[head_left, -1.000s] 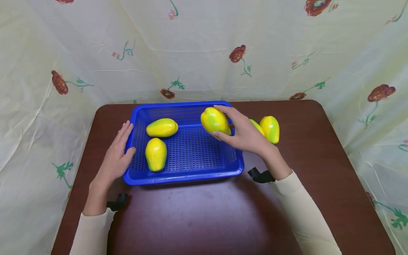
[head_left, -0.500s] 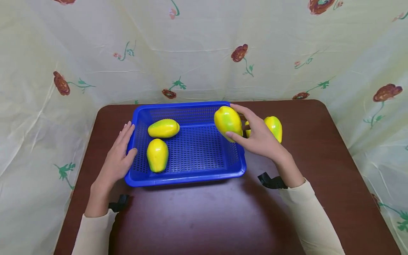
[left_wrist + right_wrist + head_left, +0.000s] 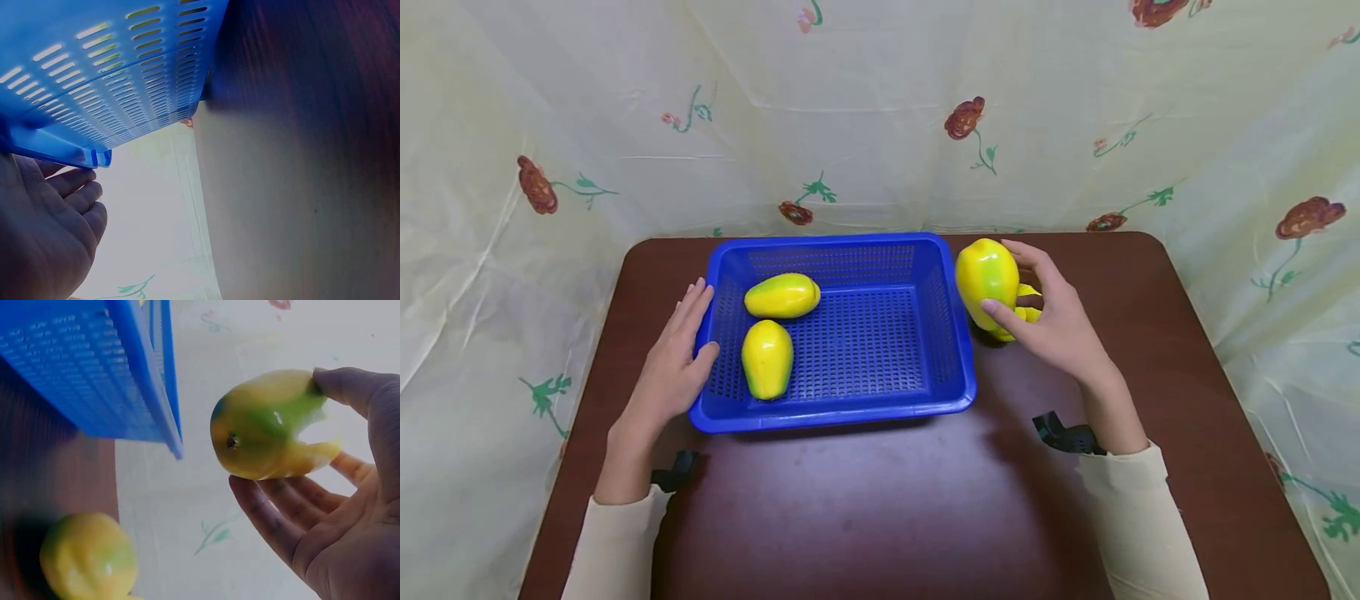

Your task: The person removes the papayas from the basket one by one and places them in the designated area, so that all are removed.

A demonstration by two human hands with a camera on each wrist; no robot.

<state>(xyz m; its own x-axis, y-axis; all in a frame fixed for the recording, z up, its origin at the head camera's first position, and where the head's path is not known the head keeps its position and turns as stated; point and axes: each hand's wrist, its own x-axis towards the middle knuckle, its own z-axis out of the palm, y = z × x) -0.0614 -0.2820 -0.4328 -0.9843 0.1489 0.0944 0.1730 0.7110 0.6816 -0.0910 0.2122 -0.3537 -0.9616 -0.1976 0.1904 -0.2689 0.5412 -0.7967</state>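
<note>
From my end I see a dark brown table (image 3: 850, 517), wood-grained and glossy, its two far corners rounded. Past its far edge and along both sides hangs a pale floral sheet (image 3: 880, 158) — creased, printed with brownish-red flowers (image 3: 964, 119) and green leaves (image 3: 542, 397).

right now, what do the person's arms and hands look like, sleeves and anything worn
The left hand and right hand are bare; no gloves or rings show. Plain cream fabric sleeves, the left sleeve and right sleeve, end near the wrists. A small black bent piece juts inward at the left wrist, another at the right wrist. No cables or printed markings show.
</note>
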